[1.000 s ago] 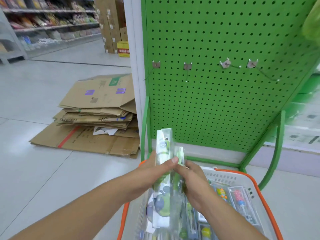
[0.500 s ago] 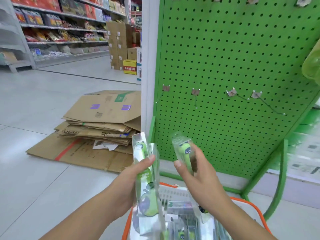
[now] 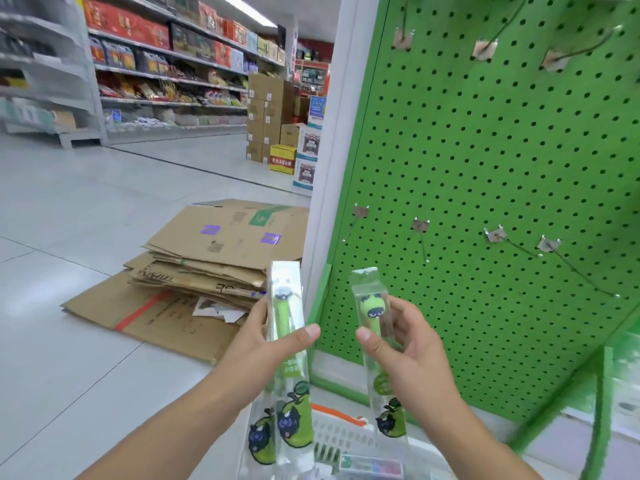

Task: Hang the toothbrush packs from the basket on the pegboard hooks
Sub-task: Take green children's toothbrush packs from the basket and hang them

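Note:
My left hand (image 3: 268, 337) grips two clear toothbrush packs (image 3: 284, 382) with green brushes, held upright together. My right hand (image 3: 405, 344) grips a single green toothbrush pack (image 3: 372, 299), also upright, its top just below the lower hooks. Both hands hover above the white basket (image 3: 341, 434) with an orange rim, which holds more packs at the bottom edge. The green pegboard (image 3: 485, 161) fills the right side. A row of bare metal hooks (image 3: 420, 237) runs across its middle, and another row (image 3: 485, 46) sits near the top.
A pile of flattened cardboard boxes (image 3: 211, 268) lies on the floor to the left. A white post (image 3: 332, 133) edges the pegboard. Stocked shelves (image 3: 166, 64) and stacked cartons (image 3: 270, 112) line the aisle behind. A green frame bar (image 3: 602, 410) stands at the lower right.
Both hands have risen out of the basket and drawn apart, the right hand taking one pack away from the left hand's packs. The view has tilted upward toward the hooks.

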